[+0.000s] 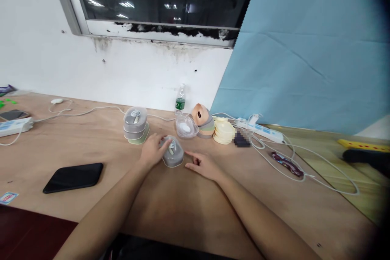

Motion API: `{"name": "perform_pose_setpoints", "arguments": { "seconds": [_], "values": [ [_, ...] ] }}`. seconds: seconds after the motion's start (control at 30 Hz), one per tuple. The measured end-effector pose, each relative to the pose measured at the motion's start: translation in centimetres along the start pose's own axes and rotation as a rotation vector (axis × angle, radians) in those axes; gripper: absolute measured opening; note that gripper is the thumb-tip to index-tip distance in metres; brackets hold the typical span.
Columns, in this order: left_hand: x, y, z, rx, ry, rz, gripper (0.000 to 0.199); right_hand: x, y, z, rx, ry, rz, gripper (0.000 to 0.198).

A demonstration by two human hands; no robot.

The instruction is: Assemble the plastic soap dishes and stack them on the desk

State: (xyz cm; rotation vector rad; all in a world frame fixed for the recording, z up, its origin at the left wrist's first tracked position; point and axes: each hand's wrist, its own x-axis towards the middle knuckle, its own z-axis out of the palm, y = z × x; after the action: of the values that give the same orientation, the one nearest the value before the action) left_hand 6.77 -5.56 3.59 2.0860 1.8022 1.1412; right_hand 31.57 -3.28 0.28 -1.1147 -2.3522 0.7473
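A small grey container with a clear lid (173, 158) sits on the wooden table in front of me. My left hand (154, 149) holds it at its far left side, thumb over the lid and fingers curled behind. A label and a small pale piece show on the lid. Just right of the container is my right hand (203, 165), index finger and thumb stretched out and apart, with nothing in it. Behind my left hand rises a stack of similar containers (135, 124), grey above and green at the bottom.
At the back stand a water bottle (180, 99), a clear tray (186, 126) with a white piece, stacked coloured lids (204, 122) and cream round pieces (224, 131). A black phone (73, 177) lies left. Cables, a power strip (265, 131) and a dark wrapper (287, 164) lie right.
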Motion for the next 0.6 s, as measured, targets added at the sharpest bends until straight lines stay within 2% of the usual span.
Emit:
{"name": "perform_pose_setpoints", "arguments": {
  "seconds": [0.1,0.2,0.27,0.37,0.43,0.6],
  "values": [
    [-0.7,1.1,0.1,0.157,-0.112,0.236,0.054,0.2,0.2,0.2,-0.03,0.034,-0.014,0.053],
    [-1.1,1.5,0.5,0.281,-0.171,0.323,0.063,0.3,0.6,0.3,-0.032,0.076,0.01,0.048],
    [-1.1,1.1,0.8,0.335,-0.159,0.332,0.061,0.3,0.9,0.1,-0.026,0.106,0.023,0.046],
    [-0.8,-0.1,1.2,0.413,-0.114,0.301,0.046,0.4,1.3,-0.4,-0.043,0.192,0.035,0.042],
    [-0.4,-1.0,1.4,0.46,-0.075,0.267,0.039,0.4,1.8,-0.8,-0.06,0.31,0.044,0.04],
    [-0.1,-2.1,1.5,0.472,-0.035,0.223,0.038,0.4,2.9,-1.7,-0.012,0.656,0.049,0.033]
  ]
}}
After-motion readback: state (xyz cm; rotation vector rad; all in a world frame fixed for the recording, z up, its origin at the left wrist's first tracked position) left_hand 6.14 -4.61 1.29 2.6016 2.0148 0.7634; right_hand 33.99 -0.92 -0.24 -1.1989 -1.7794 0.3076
